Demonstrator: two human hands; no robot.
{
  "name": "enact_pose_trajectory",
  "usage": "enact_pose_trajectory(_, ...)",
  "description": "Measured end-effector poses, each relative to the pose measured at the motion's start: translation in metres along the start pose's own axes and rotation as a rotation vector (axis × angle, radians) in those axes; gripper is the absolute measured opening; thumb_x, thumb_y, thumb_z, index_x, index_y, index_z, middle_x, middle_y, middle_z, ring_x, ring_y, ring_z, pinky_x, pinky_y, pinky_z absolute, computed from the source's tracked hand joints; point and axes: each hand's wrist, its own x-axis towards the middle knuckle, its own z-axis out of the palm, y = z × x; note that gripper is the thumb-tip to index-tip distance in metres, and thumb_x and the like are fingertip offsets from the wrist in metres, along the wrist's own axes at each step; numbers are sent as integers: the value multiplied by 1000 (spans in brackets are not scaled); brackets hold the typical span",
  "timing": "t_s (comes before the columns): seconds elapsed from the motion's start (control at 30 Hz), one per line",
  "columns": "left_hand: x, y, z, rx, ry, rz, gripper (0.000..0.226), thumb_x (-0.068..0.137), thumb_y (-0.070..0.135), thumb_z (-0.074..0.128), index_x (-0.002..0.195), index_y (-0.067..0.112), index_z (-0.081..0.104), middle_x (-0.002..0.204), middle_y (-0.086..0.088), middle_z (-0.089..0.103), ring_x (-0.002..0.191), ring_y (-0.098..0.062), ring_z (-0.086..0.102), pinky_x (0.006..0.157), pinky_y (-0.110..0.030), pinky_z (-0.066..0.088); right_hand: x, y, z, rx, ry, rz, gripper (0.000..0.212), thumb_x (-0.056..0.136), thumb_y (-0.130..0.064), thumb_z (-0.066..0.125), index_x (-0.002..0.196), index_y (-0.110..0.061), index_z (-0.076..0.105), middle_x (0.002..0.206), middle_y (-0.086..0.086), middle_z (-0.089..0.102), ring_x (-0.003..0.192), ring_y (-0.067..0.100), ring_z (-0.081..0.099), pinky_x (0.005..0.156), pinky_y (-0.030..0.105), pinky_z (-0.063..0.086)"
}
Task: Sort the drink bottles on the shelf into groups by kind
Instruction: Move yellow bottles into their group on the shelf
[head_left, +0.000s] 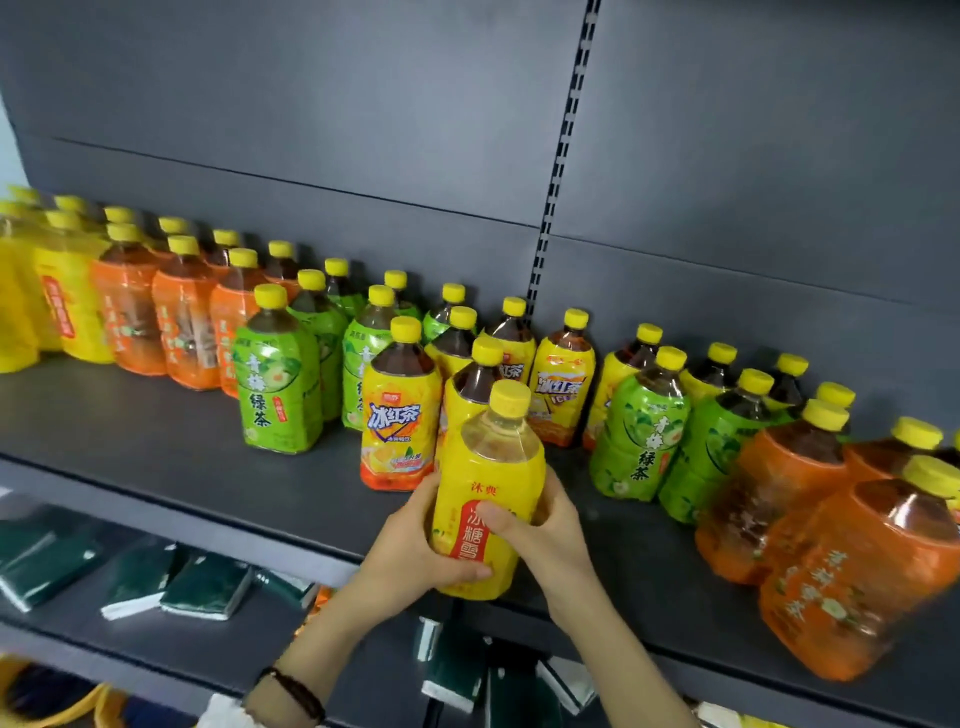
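fingers of the left hand (415, 545) and the right hand (545, 525) wrap one yellow-wrapped bottle (485, 483) from both sides, upright at the front edge of the grey shelf (156, 441). just behind the hands stand iced-tea bottles (397, 415). further left is a green-tea bottle (278, 384), then an orange row (130, 312). right of the hands stand green bottles (641, 436) and orange bottles (857, 571). below the hands lie dark green packs (208, 592).

Pear drink bottle (483, 467) between the fingers (462, 571): yellow label, red panel, yellow cap. Iced tea bottle (397, 426) just beyond the fingers: yellow label, blue lettering, orange base. Large bottles (852, 587) right of the fingers: orange labels.
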Motion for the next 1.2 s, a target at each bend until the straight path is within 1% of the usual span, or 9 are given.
enact_pose_trajectory(0.13, -6, -12, -66, 21, 72, -17, 92, 52, 21, 93, 127, 37, 43, 102, 9, 69, 96, -3, 66, 71, -20, 54, 23, -2, 65, -26, -124, -12, 68, 69, -28, 83, 124, -39, 46, 118, -8, 62, 99, 8, 65, 70, 20, 55)
enact_pose_trajectory(0.37, -15, -41, -199, 29, 155, -23, 90, 51, 29, 93, 127, 36, 45, 108, 16, 68, 99, -7, 66, 74, -24, 55, 61, 4, 187, -4, -258, -26, 76, 58, -68, 75, 124, -51, 42, 128, -13, 57, 112, 3, 60, 86, 25, 53)
enact_pose_trajectory(0.5, -18, -61, -272, 22, 207, -42, 91, 49, 34, 94, 126, 38, 45, 109, 20, 68, 100, -5, 65, 75, -24, 55, 95, 6, 232, 19, -55, -60, 64, 76, -59, 57, 135, -40, 39, 141, -11, 44, 128, 6, 45, 102, 26, 40)
enact_pose_trajectory(0.6, -14, -74, -323, 30, 250, -61, 87, 53, 25, 92, 126, 35, 45, 104, 16, 69, 97, -3, 65, 70, -17, 53, 130, 5, 257, 18, 141, -40, 68, 82, -48, 66, 141, -34, 36, 142, -6, 42, 130, 13, 42, 110, 39, 37)
enact_pose_trajectory(0.73, -4, -86, -374, 41, 337, -58, 98, 52, 37, 92, 133, 38, 36, 111, 16, 65, 98, -1, 64, 72, -19, 54, 152, 15, 284, -1, 254, -31, 71, 75, -57, 69, 136, -42, 36, 139, -4, 48, 124, 16, 50, 103, 45, 45)
enact_pose_trajectory(0.8, 3, -90, -390, 40, 403, -53, 97, 61, 20, 89, 133, 36, 27, 111, 19, 58, 92, 6, 64, 69, -16, 53, 148, 20, 294, 29, 291, -67, 60, 81, -51, 67, 132, -47, 35, 136, -7, 48, 122, 14, 50, 101, 43, 46)
enact_pose_trajectory(0.87, 11, -94, -407, 65, 460, -52, 90, 64, 12, 86, 126, 32, 24, 107, 22, 51, 85, 7, 62, 65, -13, 52, 147, 21, 302, 47, 306, -78, 69, 77, -55, 63, 138, -44, 32, 139, -6, 45, 124, 14, 47, 100, 38, 45)
enact_pose_trajectory(1.07, 43, -114, -450, 75, 569, -72, 76, 64, 19, 85, 125, 25, 41, 109, 19, 53, 99, 0, 55, 77, -19, 47, 149, 22, 311, 53, 323, -83, 88, 65, -72, 60, 142, -41, 30, 135, -10, 44, 120, 9, 46, 92, 31, 43)
enact_pose_trajectory(1.2, 62, -124, -468, 105, 638, -76, 79, 68, 17, 84, 134, 14, 42, 121, 1, 57, 107, -13, 57, 89, -33, 51, 150, 25, 310, 91, 337, -81, 69, 74, -52, 57, 137, -45, 30, 124, -18, 45, 117, 8, 46, 87, 25, 42)
